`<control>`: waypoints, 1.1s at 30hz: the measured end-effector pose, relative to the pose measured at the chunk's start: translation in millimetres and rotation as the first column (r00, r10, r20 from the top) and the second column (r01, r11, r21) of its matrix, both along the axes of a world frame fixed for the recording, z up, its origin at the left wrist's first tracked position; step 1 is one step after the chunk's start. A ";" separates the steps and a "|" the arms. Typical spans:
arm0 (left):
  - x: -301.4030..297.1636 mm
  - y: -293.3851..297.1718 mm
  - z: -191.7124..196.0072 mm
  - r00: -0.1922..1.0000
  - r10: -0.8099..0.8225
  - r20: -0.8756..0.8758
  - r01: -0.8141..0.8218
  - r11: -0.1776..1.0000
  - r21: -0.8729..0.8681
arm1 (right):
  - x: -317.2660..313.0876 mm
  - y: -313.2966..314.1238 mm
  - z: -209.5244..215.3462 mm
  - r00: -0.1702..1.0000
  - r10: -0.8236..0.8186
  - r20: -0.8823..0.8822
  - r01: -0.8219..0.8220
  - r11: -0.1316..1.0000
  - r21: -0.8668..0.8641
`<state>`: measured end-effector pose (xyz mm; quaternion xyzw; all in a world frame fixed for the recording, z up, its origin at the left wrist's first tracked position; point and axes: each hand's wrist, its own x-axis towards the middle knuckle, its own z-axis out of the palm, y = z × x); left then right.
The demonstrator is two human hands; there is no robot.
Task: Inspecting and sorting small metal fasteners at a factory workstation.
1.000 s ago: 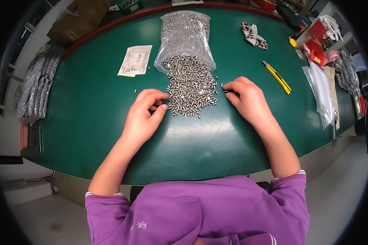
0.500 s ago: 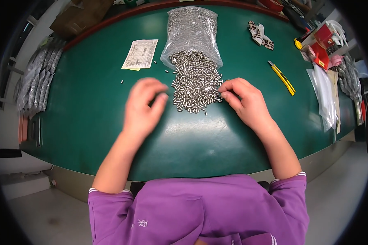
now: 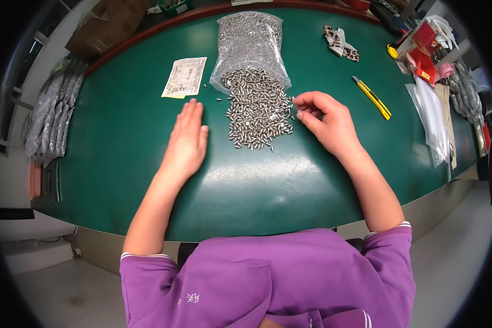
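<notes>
A heap of small, shiny, pointed metal parts (image 3: 259,117) lies on the green tabletop, spilling from the mouth of a clear plastic bag (image 3: 250,41) filled with the same parts. My left hand (image 3: 187,136) rests flat to the left of the heap, fingers stretched out and pointing away from me; its palm side is hidden. At the heap's right edge, my right hand (image 3: 327,120) has its fingers curled and its thumb and forefinger brought close around a small metal part (image 3: 299,111). A stray metal part (image 3: 219,100) sits left of the heap.
A printed paper slip (image 3: 185,77) lies beyond my left hand. To the right are a yellow utility knife (image 3: 372,98) and a leopard-print cloth piece (image 3: 341,43). Filled plastic bags (image 3: 54,115) line the left edge; flat clear bags (image 3: 431,120) lie at the right edge.
My left hand has drawn away from the heap to the left and straightened its fingers flat on the table. My right hand stays by the heap's right edge. The view has shifted slightly.
</notes>
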<state>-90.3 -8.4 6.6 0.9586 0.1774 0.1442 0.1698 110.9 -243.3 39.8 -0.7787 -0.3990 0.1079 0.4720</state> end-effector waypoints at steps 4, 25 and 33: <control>13.2 -27.4 10.9 0.986 -0.155 -0.067 0.150 0.985 -0.081 | -5.3 4.1 -5.3 0.995 0.088 -0.056 -0.082 0.991 0.103; 17.0 -78.4 23.6 0.978 0.007 0.207 0.206 -0.147 -0.967 | -40.6 0.7 7.0 0.684 0.522 -0.509 -0.318 0.842 0.436; 17.3 -82.5 23.1 0.982 0.000 0.187 0.186 -0.100 -0.978 | -40.9 2.7 1.3 0.534 0.522 -0.664 -0.266 0.850 0.454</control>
